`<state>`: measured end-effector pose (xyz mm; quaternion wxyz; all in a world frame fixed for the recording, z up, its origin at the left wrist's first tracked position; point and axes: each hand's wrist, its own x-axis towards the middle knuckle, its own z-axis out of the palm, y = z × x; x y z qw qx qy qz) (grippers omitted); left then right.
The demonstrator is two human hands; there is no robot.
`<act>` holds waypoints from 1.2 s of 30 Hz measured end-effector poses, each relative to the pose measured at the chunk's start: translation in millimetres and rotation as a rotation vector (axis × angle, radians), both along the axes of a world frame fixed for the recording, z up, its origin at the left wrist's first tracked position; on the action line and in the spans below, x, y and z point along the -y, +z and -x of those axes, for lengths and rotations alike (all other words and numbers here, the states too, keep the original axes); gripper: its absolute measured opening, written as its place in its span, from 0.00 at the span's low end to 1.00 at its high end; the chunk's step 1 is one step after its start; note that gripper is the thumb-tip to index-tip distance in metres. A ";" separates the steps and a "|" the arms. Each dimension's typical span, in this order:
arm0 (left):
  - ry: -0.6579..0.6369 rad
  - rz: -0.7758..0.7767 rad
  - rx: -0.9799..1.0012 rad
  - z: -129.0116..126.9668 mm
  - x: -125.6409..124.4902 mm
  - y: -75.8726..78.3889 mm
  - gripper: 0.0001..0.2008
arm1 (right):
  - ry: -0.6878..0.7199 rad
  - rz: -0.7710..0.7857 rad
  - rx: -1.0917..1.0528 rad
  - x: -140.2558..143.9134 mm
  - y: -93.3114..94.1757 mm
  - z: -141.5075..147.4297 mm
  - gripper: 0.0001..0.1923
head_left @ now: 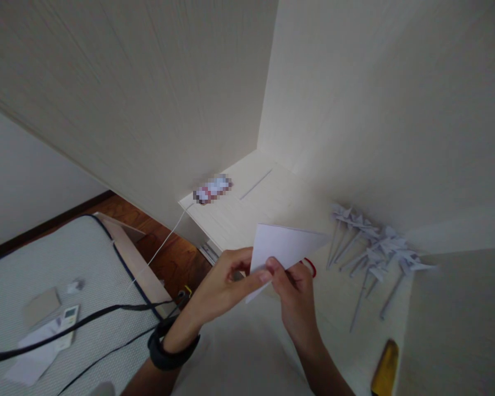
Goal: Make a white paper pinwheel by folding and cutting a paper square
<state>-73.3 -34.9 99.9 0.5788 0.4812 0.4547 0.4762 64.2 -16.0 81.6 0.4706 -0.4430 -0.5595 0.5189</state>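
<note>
A folded sheet of white paper (282,245) is held up over the desk, with a pointed corner toward the right. My left hand (235,280) grips its lower left edge, the thumb lying across the front. On the lower edge, my right hand (291,283) pinches the paper, its thumb close to the left thumb. Part of a red-rimmed object (309,267) shows behind my right hand; what it is I cannot tell. Several white paper pinwheels (379,245) on thin paper sticks lie to the right of my hands.
A thin stick (256,184) and a blurred-out phone-like device (213,188) with a white cable lie on the desk (280,190). A yellow-handled tool (385,367) is at the lower right. Panels rise behind. Left, a mattress (94,269) holds papers (37,352) and a small white device (69,324).
</note>
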 end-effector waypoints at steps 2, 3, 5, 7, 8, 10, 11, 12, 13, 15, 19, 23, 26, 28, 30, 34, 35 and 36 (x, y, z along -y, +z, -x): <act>-0.094 0.022 -0.055 -0.1 0.8 1.7 0.15 | 0.005 -0.004 0.008 0.1 1.2 -0.8 0.20; -0.111 0.033 -0.063 0.1 1.1 2.4 0.15 | 0.032 -0.008 0.014 0.2 2.0 -1.6 0.22; -0.123 0.057 -0.042 1.2 1.8 3.2 0.16 | 0.074 -0.021 0.024 0.1 3.7 -3.5 0.23; -0.142 0.084 -0.002 3.0 2.3 3.2 0.17 | 0.066 -0.006 0.014 -0.1 5.2 -5.1 0.20; -0.152 0.103 0.021 4.1 2.6 3.0 0.18 | 0.046 0.027 -0.010 -0.3 5.7 -5.9 0.17; -0.166 0.148 0.057 6.2 3.4 2.1 0.19 | -0.004 0.138 -0.096 -1.2 6.1 -7.7 0.11; -0.170 0.174 0.070 7.3 3.8 1.6 0.19 | -0.031 0.195 -0.146 -1.8 5.9 -9.1 0.10; -0.173 0.197 0.082 8.3 4.2 0.9 0.19 | -0.059 0.240 -0.191 -2.8 5.3 -11.0 0.09; -0.177 0.215 0.093 9.3 4.7 0.2 0.19 | -0.081 0.267 -0.223 -4.0 4.4 -13.5 0.09; -0.191 0.228 0.110 11.3 5.5 -1.0 0.19 | -0.096 0.269 -0.234 -7.2 1.7 -20.1 0.11; -0.176 0.219 0.115 14.8 6.8 -0.4 0.20 | -0.112 0.157 -0.149 -14.3 -3.7 -33.2 0.23; 0.032 0.153 0.115 11.9 5.9 1.5 0.17 | -0.144 0.110 -0.159 -18.8 -1.4 -32.8 0.26; 0.144 0.098 0.303 1.0 3.9 -0.9 0.20 | -0.239 0.078 -0.200 -18.4 -0.1 -22.9 0.28; 0.194 0.118 0.429 -9.1 2.5 -3.5 0.16 | -0.268 0.053 -0.235 -14.9 -2.3 -14.0 0.28; 0.237 0.162 0.422 -18.4 0.9 -5.4 0.16 | -0.218 0.046 -0.255 -9.1 -5.8 -5.2 0.27; 0.326 0.183 0.276 -25.2 -3.2 -5.8 0.15 | -0.029 0.056 -0.212 1.6 -7.1 5.3 0.27; 0.358 0.163 0.253 -24.5 -4.1 -5.6 0.14 | -0.012 0.035 -0.190 2.6 -6.0 5.6 0.27; 0.387 0.139 0.233 -23.3 -5.0 -5.4 0.13 | -0.005 0.008 -0.164 2.8 -4.8 5.0 0.27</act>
